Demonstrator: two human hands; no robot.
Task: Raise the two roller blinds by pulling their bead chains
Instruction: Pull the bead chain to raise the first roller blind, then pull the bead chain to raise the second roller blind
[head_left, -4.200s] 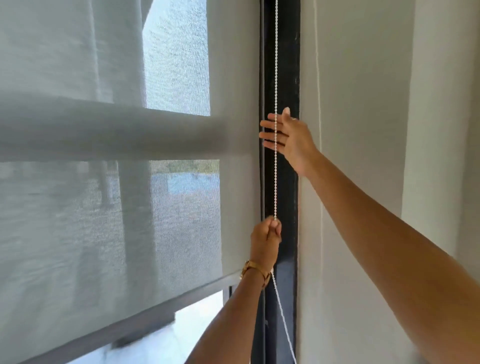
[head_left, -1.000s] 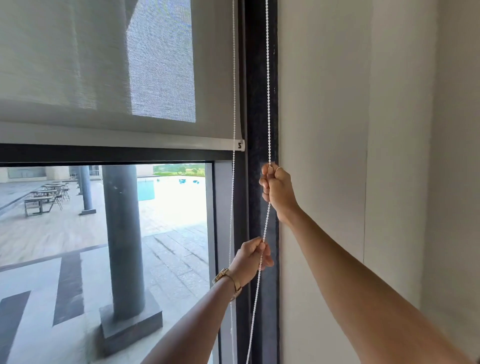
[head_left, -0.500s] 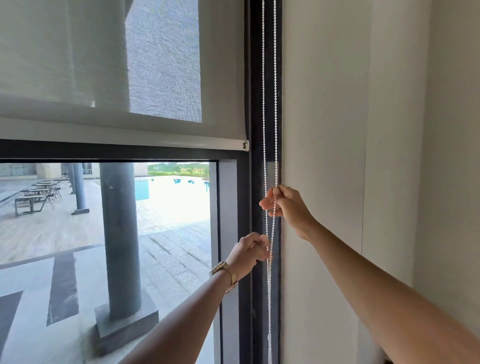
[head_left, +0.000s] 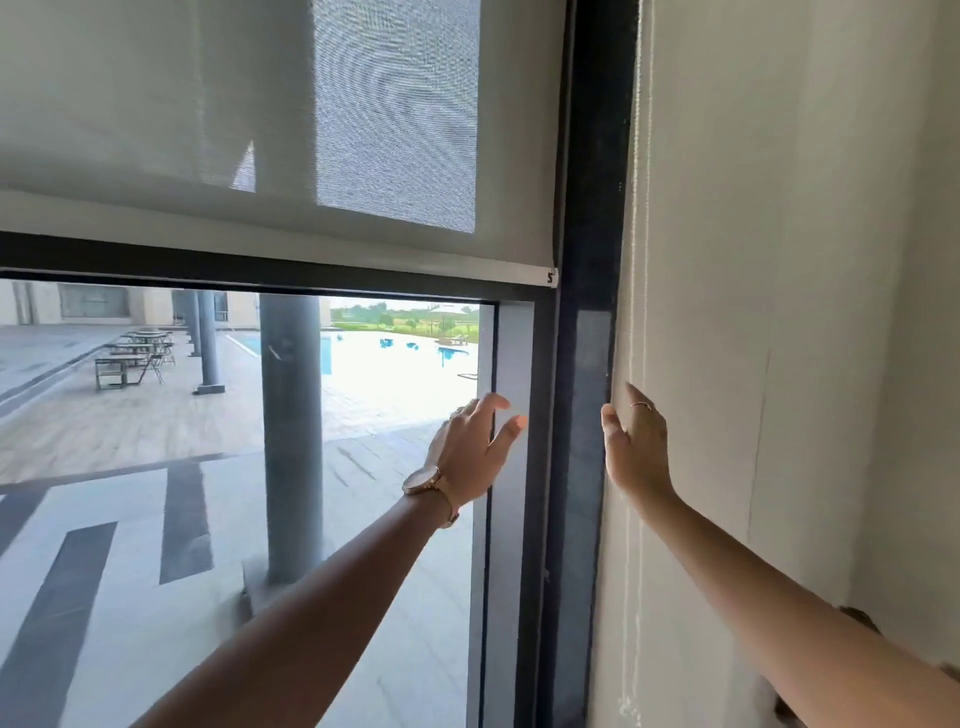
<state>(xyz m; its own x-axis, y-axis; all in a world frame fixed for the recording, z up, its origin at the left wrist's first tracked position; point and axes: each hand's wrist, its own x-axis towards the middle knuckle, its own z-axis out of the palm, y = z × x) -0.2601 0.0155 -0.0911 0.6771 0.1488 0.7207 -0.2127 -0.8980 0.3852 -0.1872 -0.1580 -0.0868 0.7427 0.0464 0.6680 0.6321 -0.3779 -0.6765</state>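
A grey mesh roller blind (head_left: 260, 130) covers the upper part of the window, and its pale bottom bar (head_left: 363, 260) hangs level with the frame's dark crossbar. The white bead chain (head_left: 636, 208) hangs blurred against the wall just right of the dark window frame (head_left: 587, 260). My left hand (head_left: 475, 449), with a gold watch on the wrist, is open in front of the glass and holds nothing. My right hand (head_left: 636, 447) is open too, fingers spread, flat by the wall with the chain running behind it. I see only one blind.
A pale wall (head_left: 779, 312) fills the right side. Through the glass (head_left: 156, 467) I see a paved terrace, a grey column (head_left: 291, 415), tables and a pool.
Both hands have let go of the bead chain and opened. The left hand has moved left, away from the chain. The chain has swung right against the wall. The blind has risen since 4.2 s ago.
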